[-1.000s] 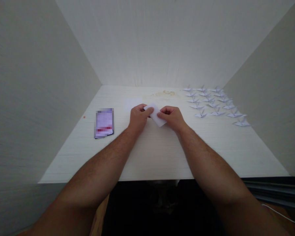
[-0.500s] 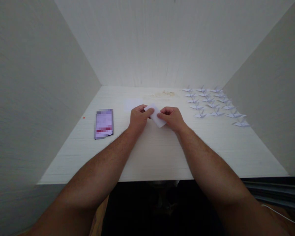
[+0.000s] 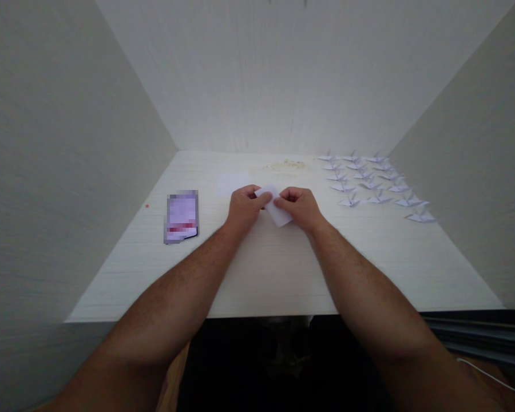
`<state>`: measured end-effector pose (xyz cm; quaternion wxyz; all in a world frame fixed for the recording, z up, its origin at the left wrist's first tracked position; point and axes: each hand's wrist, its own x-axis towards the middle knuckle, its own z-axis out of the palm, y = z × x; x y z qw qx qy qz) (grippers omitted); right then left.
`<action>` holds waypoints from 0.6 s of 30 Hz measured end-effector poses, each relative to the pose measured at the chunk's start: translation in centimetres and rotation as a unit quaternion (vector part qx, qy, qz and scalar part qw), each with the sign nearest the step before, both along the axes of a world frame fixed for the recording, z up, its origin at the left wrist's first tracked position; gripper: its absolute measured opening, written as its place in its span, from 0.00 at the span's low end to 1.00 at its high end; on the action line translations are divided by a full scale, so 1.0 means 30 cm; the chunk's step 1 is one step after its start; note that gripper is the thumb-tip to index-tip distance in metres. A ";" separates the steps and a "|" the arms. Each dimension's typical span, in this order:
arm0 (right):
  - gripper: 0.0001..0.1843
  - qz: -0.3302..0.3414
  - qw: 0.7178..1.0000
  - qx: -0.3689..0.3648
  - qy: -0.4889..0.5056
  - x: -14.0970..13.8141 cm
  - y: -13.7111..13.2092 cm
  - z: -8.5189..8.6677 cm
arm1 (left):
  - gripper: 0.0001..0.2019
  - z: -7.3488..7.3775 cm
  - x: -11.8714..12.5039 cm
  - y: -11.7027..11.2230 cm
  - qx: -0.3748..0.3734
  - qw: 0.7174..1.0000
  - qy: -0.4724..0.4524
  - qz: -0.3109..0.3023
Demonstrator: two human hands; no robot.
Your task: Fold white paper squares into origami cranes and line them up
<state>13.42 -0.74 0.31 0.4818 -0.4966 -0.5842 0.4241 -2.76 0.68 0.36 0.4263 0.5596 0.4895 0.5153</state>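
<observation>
Between my two hands is a small white folded sheet of paper (image 3: 278,213), tilted at a slant above the table. My left hand (image 3: 245,207) pinches its left edge, thumb on top and the other fingers curled beneath. From the other side my right hand (image 3: 301,205) grips it, its thumb close to the left one near the middle of the paper. The fingertips under the sheet are hidden. Just behind my left hand a flat white sheet of paper (image 3: 230,183) lies on the table.
Several folded paper cranes (image 3: 371,184) stand in rows at the back right of the white table (image 3: 270,274). A phone-like device (image 3: 181,217) with a blurred screen lies on the left. Walls (image 3: 249,74) enclose the table at the back and both sides.
The folded paper and my left hand have shifted slightly to the right, bringing my thumbs closer together. My right hand has barely moved.
</observation>
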 end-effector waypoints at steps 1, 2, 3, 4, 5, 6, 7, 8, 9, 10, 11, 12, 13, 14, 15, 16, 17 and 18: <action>0.12 -0.001 1.000 0.001 -0.001 0.000 0.001 -0.001 | 0.10 0.004 0.002 -0.003 -0.005 1.000 0.008 -0.004; 0.12 -0.002 1.000 0.002 -0.001 0.000 0.001 -0.003 | 0.10 0.007 0.004 -0.006 -0.008 1.000 0.011 -0.007; 0.12 -0.003 1.000 0.002 -0.001 0.000 0.002 -0.004 | 0.10 0.007 0.005 -0.006 -0.010 1.000 0.010 -0.010; 0.13 -0.005 1.000 0.003 0.001 0.001 0.003 -0.005 | 0.10 0.006 0.007 -0.006 -0.010 1.000 0.005 -0.013; 0.13 -0.006 1.000 0.003 0.004 0.001 0.004 -0.006 | 0.10 0.002 0.008 -0.004 -0.011 1.000 -0.005 -0.012; 0.13 -0.009 1.000 0.004 0.008 0.002 0.005 -0.008 | 0.11 -0.002 0.009 -0.002 -0.013 1.000 -0.021 -0.013; 0.13 -0.014 1.000 0.006 0.012 0.002 0.006 -0.009 | 0.11 -0.008 0.009 0.002 -0.015 0.999 -0.043 -0.014; 0.13 -0.020 1.000 0.007 0.016 0.002 0.008 -0.011 | 0.12 -0.014 0.010 0.005 -0.019 0.997 -0.067 -0.015; 0.13 -0.025 0.999 0.008 0.019 0.002 0.010 -0.013 | 0.12 -0.019 0.010 0.009 -0.022 0.995 -0.092 -0.016; 0.13 -0.028 0.999 0.008 0.022 0.002 0.011 -0.014 | 0.12 -0.023 0.010 0.013 -0.023 0.993 -0.114 -0.018; 0.13 -0.031 0.999 0.007 0.024 0.002 0.013 -0.015 | 0.12 -0.026 0.010 0.016 -0.023 0.991 -0.130 -0.020; 0.13 -0.034 0.999 0.006 0.026 0.002 0.014 -0.015 | 0.12 -0.028 0.010 0.018 -0.023 0.990 -0.140 -0.020; 0.13 -0.036 0.999 0.005 0.027 0.001 0.015 -0.015 | 0.11 -0.028 0.011 0.019 -0.024 0.989 -0.147 -0.019; 0.13 -0.039 0.999 0.005 0.027 0.001 0.016 -0.015 | 0.10 -0.026 0.011 0.020 -0.025 0.988 -0.151 -0.016; 0.13 -0.043 0.999 0.005 0.026 0.001 0.016 -0.014 | 0.10 -0.024 0.012 0.019 -0.025 0.987 -0.155 -0.012; 0.13 -0.047 0.999 0.005 0.024 0.000 0.016 -0.013 | 0.09 -0.020 0.014 0.017 -0.023 0.987 -0.158 -0.006; 0.13 -0.049 0.999 0.004 0.023 0.000 0.015 -0.012 | 0.08 -0.016 0.016 0.015 -0.020 0.987 -0.161 0.001; 0.13 -0.050 0.998 0.003 0.023 -0.001 0.014 -0.011 | 0.08 -0.012 0.017 0.013 -0.016 0.987 -0.163 0.008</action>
